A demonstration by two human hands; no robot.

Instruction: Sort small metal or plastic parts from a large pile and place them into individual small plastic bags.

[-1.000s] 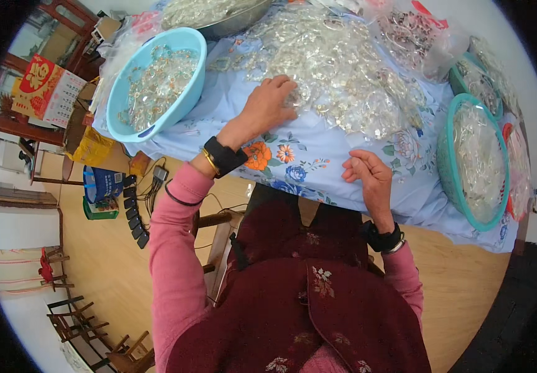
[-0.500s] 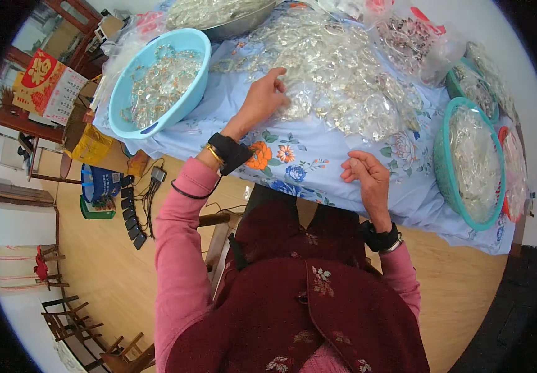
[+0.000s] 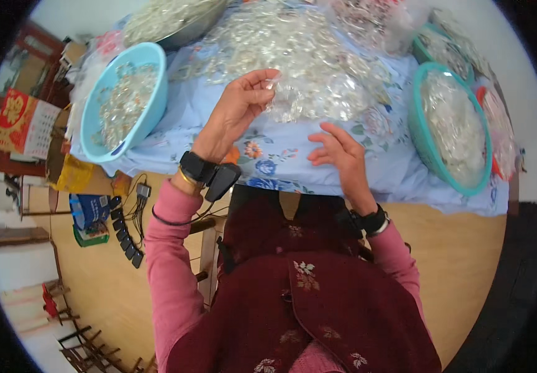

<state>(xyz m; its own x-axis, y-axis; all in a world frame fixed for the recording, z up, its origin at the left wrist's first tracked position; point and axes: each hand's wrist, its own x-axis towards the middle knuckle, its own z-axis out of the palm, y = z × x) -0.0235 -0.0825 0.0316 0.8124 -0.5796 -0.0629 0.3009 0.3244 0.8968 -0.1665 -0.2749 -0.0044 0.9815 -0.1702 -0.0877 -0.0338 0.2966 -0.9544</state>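
My left hand [image 3: 237, 112] is at the near edge of a wide pile of small clear plastic packets [image 3: 318, 56] with shiny silvery pieces inside. Its thumb and forefinger pinch the corner of one clear plastic packet [image 3: 289, 104], which hangs toward the pile. My right hand [image 3: 341, 158] hovers over the near part of the flowered blue tablecloth [image 3: 268, 152], fingers spread and nothing in them. Left of the pile a light blue plastic basin [image 3: 159, 78] holds more packets, some with coloured bits.
A metal bowl [image 3: 197, 28] heaped with packets stands at the back left. To the right are a turquoise basket [image 3: 418, 124], a second basket [image 3: 418, 53] and a red-rimmed container [image 3: 498, 165]. A clear bag [image 3: 399, 28] of reddish pieces lies at the back.
My left hand has closed its fingertips on a packet at the pile's edge. My right hand has opened its fingers. The whole view has shifted and tilted.
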